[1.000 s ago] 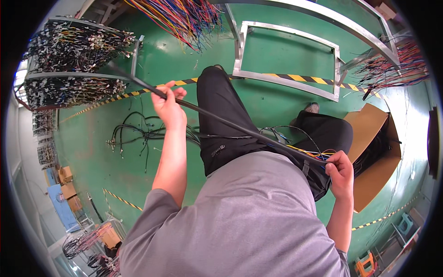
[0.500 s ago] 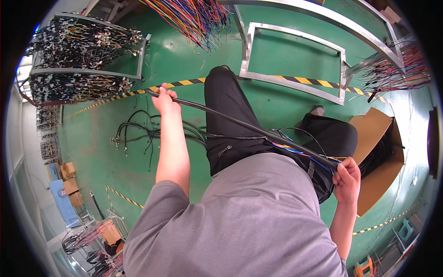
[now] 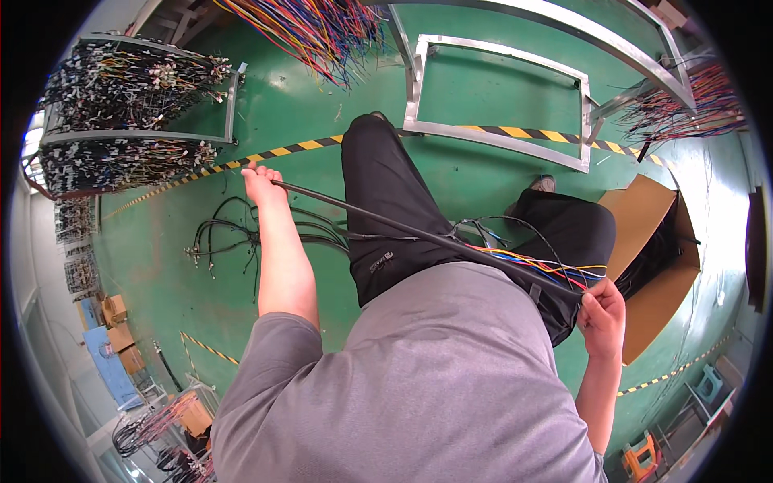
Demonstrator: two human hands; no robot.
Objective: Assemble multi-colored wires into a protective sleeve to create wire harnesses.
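A long black tube (image 3: 435, 236) stretches taut and slanting across my lap, falling toward the right. My left hand (image 3: 262, 185) is closed around its upper left end, out past my knee. At the lower right end, my right hand (image 3: 602, 310) pinches the tube between thumb and fingers. Loose red, yellow, white and blue wires (image 3: 539, 263) run alongside the tube and end near the right hand; whether any pass inside it I cannot tell. A black wire harness (image 3: 310, 229) trails from my lap onto the floor at the left, its branches tipped with small connectors.
An open cardboard box (image 3: 640, 233) with black items inside stands by my right knee. Ahead is a metal frame (image 3: 495, 138); bundles of coloured wires (image 3: 318, 32) hang nearby. A rack of harnesses (image 3: 133, 105) stands at the far left. Striped tape (image 3: 298, 148) crosses the green floor.
My left hand has moved a little left and downward, its grip turned. The right hand stays near its place. More of the coloured wires now shows, fanned out beside the tube.
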